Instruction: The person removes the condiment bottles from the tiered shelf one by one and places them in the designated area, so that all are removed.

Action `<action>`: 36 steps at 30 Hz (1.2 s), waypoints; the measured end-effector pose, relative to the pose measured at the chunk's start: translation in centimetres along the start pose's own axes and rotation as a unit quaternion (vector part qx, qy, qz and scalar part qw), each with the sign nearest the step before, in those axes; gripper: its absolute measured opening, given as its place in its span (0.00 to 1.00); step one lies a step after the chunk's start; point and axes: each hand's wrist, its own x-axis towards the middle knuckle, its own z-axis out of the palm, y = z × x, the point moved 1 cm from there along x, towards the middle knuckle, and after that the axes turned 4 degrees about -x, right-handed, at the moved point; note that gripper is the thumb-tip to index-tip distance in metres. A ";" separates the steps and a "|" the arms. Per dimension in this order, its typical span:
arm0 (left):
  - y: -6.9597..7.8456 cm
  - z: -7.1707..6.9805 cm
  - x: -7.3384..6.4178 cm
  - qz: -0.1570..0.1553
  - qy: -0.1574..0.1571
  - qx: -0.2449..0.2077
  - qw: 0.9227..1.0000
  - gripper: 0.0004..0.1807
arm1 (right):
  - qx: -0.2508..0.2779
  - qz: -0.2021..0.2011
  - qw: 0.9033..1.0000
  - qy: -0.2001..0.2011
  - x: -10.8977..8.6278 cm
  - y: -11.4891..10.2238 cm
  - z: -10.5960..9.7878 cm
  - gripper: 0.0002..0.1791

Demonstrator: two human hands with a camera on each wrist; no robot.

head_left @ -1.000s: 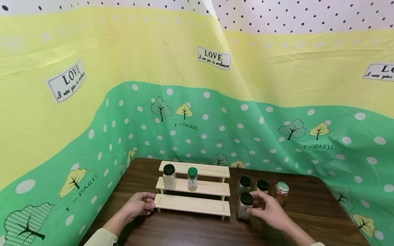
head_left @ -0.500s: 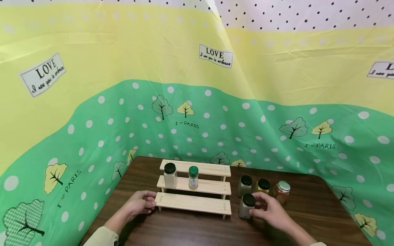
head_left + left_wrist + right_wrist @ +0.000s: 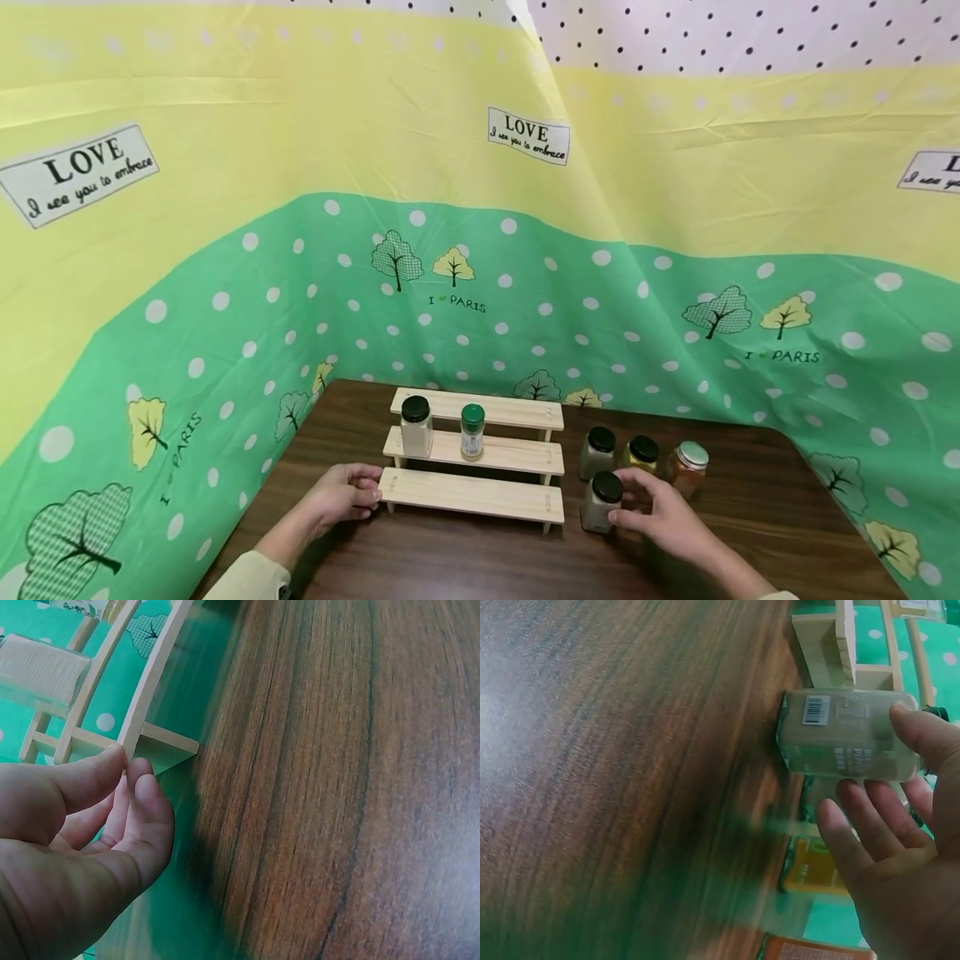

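A three-tier wooden spice rack stands on the dark wooden table. My left hand pinches the left end of its lowest tier between thumb and fingers, seen closely in the left wrist view. To the right of the rack, my right hand holds a square glass spice jar with a black lid and greyish contents. The thumb lies on one side of this jar and the fingers on the other; it stands upright at the table. On the middle tier are a black-lidded jar of pale contents and a green-capped bottle.
Behind the right hand stand another black-lidded jar, a yellow jar with a black lid, and an orange-brown jar with a pale green lid. A printed curtain hangs along the table's back and sides.
The head view has shifted slightly. Both hands, the rack and the jars keep the same places relative to one another.
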 end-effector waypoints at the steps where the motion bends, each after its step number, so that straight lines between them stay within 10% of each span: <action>1: 0.0 0.0 0.0 0.000 0.001 0.000 1.000 0.29 | -0.001 -0.004 1.000 -0.003 0.0 -0.2 -0.1 0.29; 19: 0.1 0.0 -0.1 -0.006 0.006 -0.002 1.000 0.29 | -0.086 -0.025 0.996 0.022 2.8 -5.6 -1.5 0.31; 36: 0.9 0.1 0.0 -0.021 0.006 0.021 1.000 0.29 | -0.038 -0.069 0.996 -0.032 9.7 -11.9 5.1 0.31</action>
